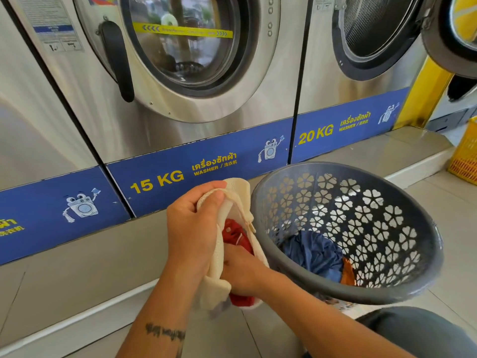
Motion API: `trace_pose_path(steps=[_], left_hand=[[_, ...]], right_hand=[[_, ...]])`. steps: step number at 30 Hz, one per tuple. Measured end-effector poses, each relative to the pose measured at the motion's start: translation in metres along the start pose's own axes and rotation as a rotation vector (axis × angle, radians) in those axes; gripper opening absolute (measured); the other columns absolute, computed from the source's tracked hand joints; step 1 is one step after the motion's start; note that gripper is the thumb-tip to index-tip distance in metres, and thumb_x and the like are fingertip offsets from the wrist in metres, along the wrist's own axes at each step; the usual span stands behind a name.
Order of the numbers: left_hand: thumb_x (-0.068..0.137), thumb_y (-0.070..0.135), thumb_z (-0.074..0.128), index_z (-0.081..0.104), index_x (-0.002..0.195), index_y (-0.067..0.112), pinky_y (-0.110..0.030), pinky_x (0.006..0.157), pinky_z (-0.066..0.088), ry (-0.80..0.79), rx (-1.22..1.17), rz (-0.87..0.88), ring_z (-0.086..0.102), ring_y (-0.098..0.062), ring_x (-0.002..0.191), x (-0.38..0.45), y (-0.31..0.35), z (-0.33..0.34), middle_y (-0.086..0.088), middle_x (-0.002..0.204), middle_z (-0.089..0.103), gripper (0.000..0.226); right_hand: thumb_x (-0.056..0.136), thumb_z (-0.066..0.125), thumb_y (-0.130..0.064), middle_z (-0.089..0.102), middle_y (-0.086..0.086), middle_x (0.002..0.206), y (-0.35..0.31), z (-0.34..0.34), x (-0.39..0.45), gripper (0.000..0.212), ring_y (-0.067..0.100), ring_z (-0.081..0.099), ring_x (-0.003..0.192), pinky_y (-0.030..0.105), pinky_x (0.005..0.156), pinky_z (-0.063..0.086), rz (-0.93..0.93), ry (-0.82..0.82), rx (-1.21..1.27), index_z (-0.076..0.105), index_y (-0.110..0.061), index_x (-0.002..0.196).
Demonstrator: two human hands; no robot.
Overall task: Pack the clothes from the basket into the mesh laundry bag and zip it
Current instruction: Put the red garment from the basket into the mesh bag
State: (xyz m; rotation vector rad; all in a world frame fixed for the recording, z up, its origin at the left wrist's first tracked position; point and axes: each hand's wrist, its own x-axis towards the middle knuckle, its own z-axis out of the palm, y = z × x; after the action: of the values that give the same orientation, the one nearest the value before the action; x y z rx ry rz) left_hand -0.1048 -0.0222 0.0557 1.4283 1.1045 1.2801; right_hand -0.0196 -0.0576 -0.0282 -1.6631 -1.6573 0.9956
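A cream mesh laundry bag (238, 202) hangs upright in front of me, its zipped edge parted. My left hand (192, 228) grips the bag's upper rim. My right hand (244, 273) is pushed into the bag's opening, closed around a red garment (236, 236) that shows inside the mouth and again below my hand. Right of the bag, a grey plastic basket (423, 259) with flower-shaped holes is tilted toward me. A blue garment (315, 254) and an orange one (348, 275) lie in its bottom.
Steel front-loading washers stand behind a low tiled step (90, 254): a 15 KG machine (180, 60) with its door closed, and a 20 KG machine (366, 34) whose door (451, 34) swings open at top right. A yellow crate (464, 156) sits far right. My knee (413, 329) is at bottom right.
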Motion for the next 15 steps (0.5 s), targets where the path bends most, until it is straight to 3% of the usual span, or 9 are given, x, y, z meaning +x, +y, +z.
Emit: trace_pose_path(steps=[2,4,9,12,15], left_hand=[[0.088,0.020,0.063,0.076,0.091,0.031,-0.017,0.070,0.049,0.081,-0.037,-0.055,0.065,-0.002,0.087,0.006,-0.007,-0.006,0.016,0.093,0.073,0.017],[0.088,0.019,0.063,0.076,0.091,0.031,-0.022,0.072,0.049,0.153,-0.064,-0.092,0.065,-0.007,0.088,0.011,-0.011,-0.013,0.013,0.094,0.072,0.018],[0.088,0.016,0.063,0.075,0.089,0.029,-0.020,0.071,0.048,0.227,-0.090,-0.128,0.063,-0.004,0.085,0.016,-0.010,-0.017,0.014,0.090,0.071,0.019],[0.087,0.017,0.064,0.076,0.093,0.027,-0.020,0.073,0.049,0.208,-0.113,-0.154,0.063,-0.002,0.085,0.014,-0.007,-0.014,0.014,0.092,0.071,0.017],[0.087,0.016,0.064,0.077,0.094,0.025,-0.019,0.070,0.049,0.206,-0.103,-0.152,0.064,-0.001,0.081,0.010,-0.006,-0.013,0.014,0.090,0.072,0.017]], right_hand=[[0.092,0.049,-0.029,0.068,0.003,0.123,0.003,-0.003,0.004,0.028,0.022,0.061,0.112,0.039,0.099,0.048,0.019,-0.004,-0.118,0.061,-0.020,0.115],[0.086,0.047,-0.026,0.067,0.006,0.122,-0.001,-0.010,0.003,0.033,0.029,0.059,0.112,0.046,0.098,0.048,-0.001,-0.024,-0.264,0.059,-0.019,0.116],[0.084,0.053,-0.029,0.056,-0.005,0.127,-0.019,-0.039,-0.028,0.044,0.027,0.058,0.106,0.044,0.086,0.052,-0.067,-0.017,-0.490,0.045,-0.031,0.127],[0.086,0.054,-0.040,0.047,-0.007,0.140,-0.007,-0.045,-0.044,0.058,0.026,0.056,0.115,0.046,0.092,0.052,0.000,-0.157,-0.577,0.032,-0.038,0.139],[0.081,0.057,-0.042,0.029,-0.005,0.159,0.006,-0.039,-0.046,0.087,0.029,0.049,0.129,0.043,0.099,0.048,0.040,-0.220,-0.614,0.009,-0.040,0.153]])
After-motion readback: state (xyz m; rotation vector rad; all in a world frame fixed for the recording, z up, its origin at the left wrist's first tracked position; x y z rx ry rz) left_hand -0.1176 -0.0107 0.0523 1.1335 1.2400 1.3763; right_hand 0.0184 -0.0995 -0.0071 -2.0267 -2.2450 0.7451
